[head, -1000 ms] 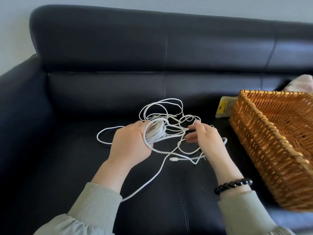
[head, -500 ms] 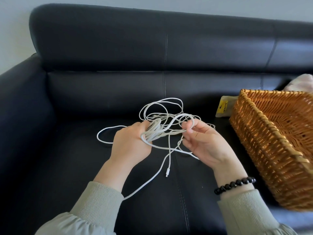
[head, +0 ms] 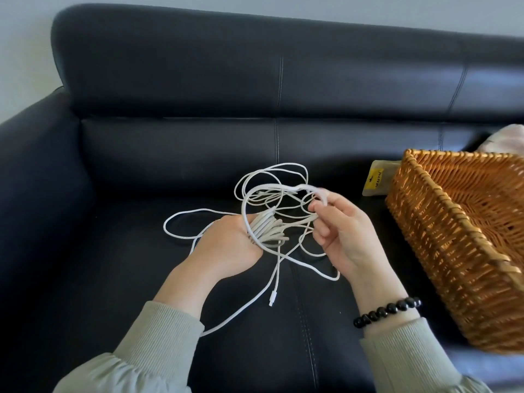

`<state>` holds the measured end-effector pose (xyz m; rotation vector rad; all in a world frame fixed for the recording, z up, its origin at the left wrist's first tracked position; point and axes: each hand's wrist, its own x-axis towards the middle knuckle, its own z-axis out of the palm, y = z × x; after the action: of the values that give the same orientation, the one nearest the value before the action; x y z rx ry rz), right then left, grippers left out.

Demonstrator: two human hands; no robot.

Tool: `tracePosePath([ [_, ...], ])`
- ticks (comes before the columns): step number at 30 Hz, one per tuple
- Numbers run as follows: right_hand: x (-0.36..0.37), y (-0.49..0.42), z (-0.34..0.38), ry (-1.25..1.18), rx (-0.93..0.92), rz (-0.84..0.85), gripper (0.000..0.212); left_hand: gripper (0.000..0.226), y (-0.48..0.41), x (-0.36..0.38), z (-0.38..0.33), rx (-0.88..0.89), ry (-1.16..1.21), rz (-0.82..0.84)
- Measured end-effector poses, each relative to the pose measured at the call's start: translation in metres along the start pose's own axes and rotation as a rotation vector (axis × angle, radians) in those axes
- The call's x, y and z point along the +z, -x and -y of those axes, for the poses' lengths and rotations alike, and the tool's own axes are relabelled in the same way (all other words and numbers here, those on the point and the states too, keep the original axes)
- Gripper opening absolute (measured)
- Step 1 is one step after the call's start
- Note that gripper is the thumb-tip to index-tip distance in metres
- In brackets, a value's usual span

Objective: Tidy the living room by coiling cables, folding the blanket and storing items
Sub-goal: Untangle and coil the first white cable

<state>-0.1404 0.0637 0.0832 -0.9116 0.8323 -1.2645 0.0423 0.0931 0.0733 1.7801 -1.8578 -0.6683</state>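
The white cable (head: 266, 228) is lifted just over the middle of the sofa (head: 141, 279) seat, close to the centre seam. The left hand (head: 226, 245) has its grip curled round a bundle of gathered loops. The right hand (head: 343, 236), just beside it, pinches 1 raised strand between thumb and fingertips, and its other fingers are loosely bent. Behind the 2 hands, slack loops spill onto the seat toward the backrest, and 1 long run trails off toward the seat's front edge under the left sleeve.

On handling, this cable looks light, thin and limp, but springy enough to kick loops open when released. It seems smooth too, so it will likely slide through a loose pinch. The best place to hold is probably the bundle itself, squeezed across all its turns, while the free hand feeds slack a strand at a time. The plug end (head: 272, 299) dangling below the bundle is the stiff, delicate part and is best not yanked.

The count: it reads as 1 cable, though the tangle could hide a second, and 1 plug end shows. There is 1 wicker basket (head: 453, 251) at the seat's right end, 1 yellow packet (head: 375, 181) just behind its near-left corner, 1 pale cloth (head: 507, 140) past its back rim, and 1 beaded bracelet (head: 388, 312) on the right wrist.
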Motion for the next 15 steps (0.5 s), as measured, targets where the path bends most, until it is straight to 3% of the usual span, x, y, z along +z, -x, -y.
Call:
tracePosePath([
  [4,-0.003,-0.001,-0.001,0.076,-0.062,-0.070,0.025,0.018,-0.001,0.003,0.000,-0.018,-0.062,-0.042],
  [7,-0.002,-0.002,-0.004,0.416,-0.103,-0.180,0.021,0.015,-0.002,0.005,0.000,0.016,-0.327,-0.190],
  [10,-0.002,-0.002,0.000,0.646,-0.203,-0.303,0.022,0.017,0.000,0.007,-0.003,0.050,-0.434,-0.251],
  [13,-0.003,-0.002,0.006,0.606,-0.276,-0.281,0.028,0.012,0.001,0.008,-0.005,0.065,-0.444,-0.255],
  [15,-0.003,-0.001,0.008,0.505,-0.217,-0.185,0.030,0.013,0.001,0.010,-0.005,0.087,-0.438,-0.264],
])
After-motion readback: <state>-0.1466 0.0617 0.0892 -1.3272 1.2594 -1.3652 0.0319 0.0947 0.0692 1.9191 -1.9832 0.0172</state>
